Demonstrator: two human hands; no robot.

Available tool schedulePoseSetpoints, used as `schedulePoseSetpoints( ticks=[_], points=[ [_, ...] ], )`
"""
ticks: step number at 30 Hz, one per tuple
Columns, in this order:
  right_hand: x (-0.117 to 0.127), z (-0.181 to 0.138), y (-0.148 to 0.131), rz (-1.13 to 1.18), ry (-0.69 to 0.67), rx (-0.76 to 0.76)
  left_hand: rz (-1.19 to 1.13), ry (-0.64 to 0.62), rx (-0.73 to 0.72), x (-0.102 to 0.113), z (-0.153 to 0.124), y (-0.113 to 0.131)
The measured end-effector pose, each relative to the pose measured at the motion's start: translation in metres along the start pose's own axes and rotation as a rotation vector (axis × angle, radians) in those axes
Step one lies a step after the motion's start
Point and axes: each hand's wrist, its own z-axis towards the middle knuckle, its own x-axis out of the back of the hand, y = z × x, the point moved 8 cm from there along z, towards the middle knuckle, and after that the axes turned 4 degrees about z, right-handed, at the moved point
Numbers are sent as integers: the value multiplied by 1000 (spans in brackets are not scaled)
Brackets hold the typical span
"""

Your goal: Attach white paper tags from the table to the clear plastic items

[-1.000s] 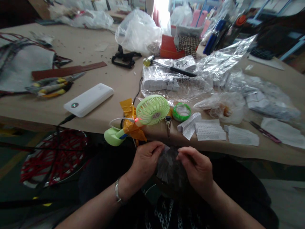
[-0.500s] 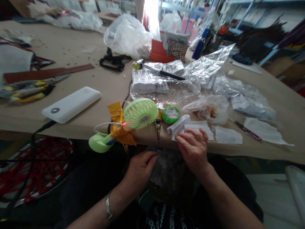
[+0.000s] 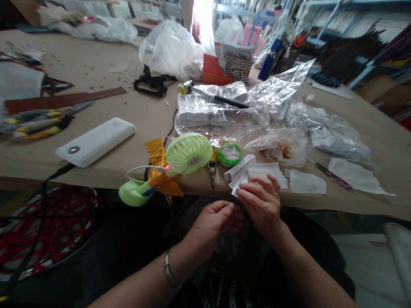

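Note:
My right hand (image 3: 261, 201) is at the table's front edge, its fingertips closed on the corner of a white paper slip (image 3: 236, 185) that juts out from a small stack. Just left of it and lower, my left hand (image 3: 208, 226) has thumb and forefinger pinched together; whatever is between them is too small to make out. Behind the hands lie more printed paper slips (image 3: 269, 170). A metal-tipped tool like a soldering iron (image 3: 212, 175) points over the edge, beside a round green container (image 3: 230, 155) with white material inside.
A green handheld fan (image 3: 189, 153) is taped at the table edge, with a white power bank (image 3: 96, 141) to its left. Farther back, a hammer (image 3: 215, 97) lies on plastic-wrapped paper bundles (image 3: 202, 117). A slim pink-and-black tool (image 3: 334, 175) lies at right.
My left hand has moved right and slightly up, close to my right hand. The paper slip under my right fingertips has shifted a little toward the table edge.

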Motion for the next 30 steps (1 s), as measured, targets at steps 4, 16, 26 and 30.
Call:
schedulePoseSetpoints(
  ticks=[4,16,26,30],
  points=[
    [4,-9,-10,43,-4,35,-314,-84,46,-13,1,0],
    [24,-25,-12,1,-131,19,-222,30,126,-16,6,-6],
    [29,-20,35,-251,-86,-62,-4,72,149,-9,6,-21],
    [34,-22,36,-177,-36,-52,-6,87,185,-11,3,-21]
  ],
)
